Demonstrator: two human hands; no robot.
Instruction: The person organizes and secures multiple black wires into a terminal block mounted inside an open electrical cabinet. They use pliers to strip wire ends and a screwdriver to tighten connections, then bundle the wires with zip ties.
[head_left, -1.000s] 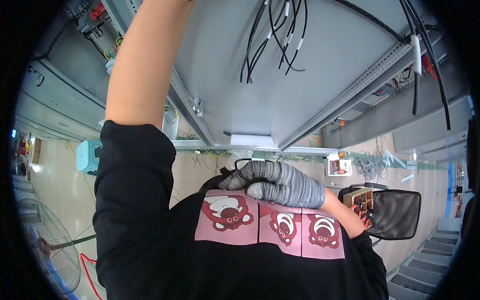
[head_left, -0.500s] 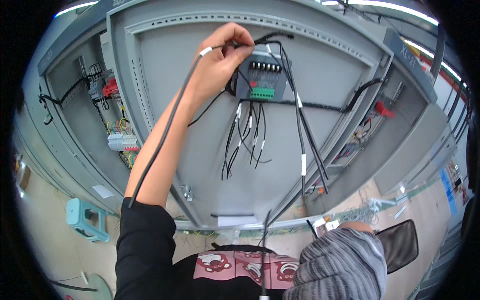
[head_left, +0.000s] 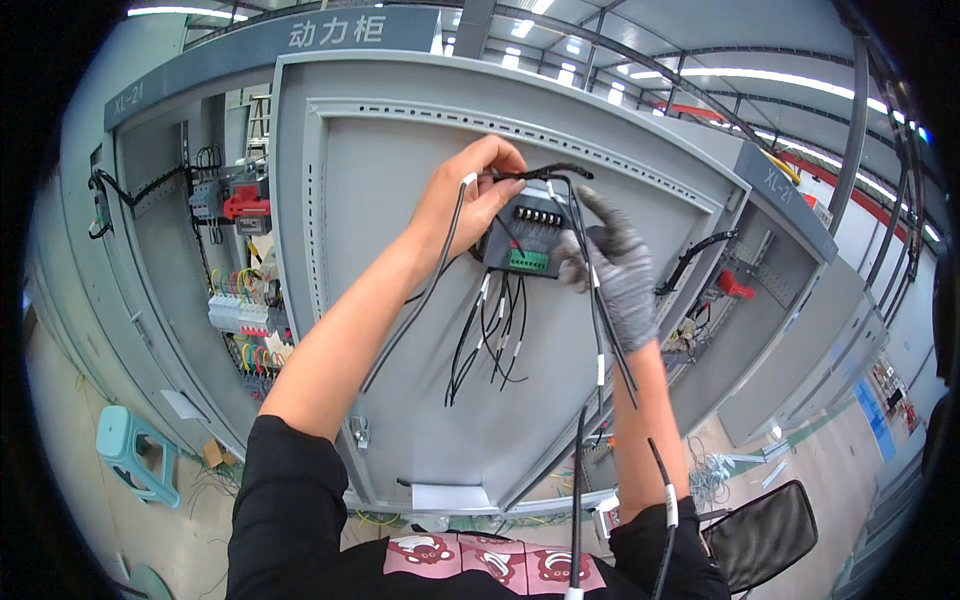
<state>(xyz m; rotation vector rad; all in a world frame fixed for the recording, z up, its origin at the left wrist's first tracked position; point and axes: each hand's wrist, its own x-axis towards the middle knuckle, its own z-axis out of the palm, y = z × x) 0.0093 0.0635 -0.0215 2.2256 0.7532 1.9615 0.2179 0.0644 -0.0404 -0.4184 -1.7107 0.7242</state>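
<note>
A dark grey module (head_left: 538, 238) with a row of black terminals and a green terminal block (head_left: 527, 261) sits on the grey cabinet door panel (head_left: 400, 200). My bare left hand (head_left: 470, 198) is closed at its upper left corner, pinching black wires with white marker sleeves. One wire (head_left: 432, 285) hangs from there along my forearm. My right hand (head_left: 622, 268), in a grey striped glove, is at the module's right side with its fingers spread, beside long black wires (head_left: 598, 330) that hang down. Shorter black wires (head_left: 485, 335) with white sleeves dangle below the module.
Open cabinets with breakers and red switches (head_left: 247, 205) stand left and right of the panel. A teal stool (head_left: 135, 455) is on the floor at lower left, and a black mesh chair (head_left: 765, 540) at lower right. Two loose wires (head_left: 578, 500) rise close in front of me.
My right hand has risen from low down near my body to the module's right side. My left hand still pinches the wires. The whole view has shifted, showing more ceiling.
</note>
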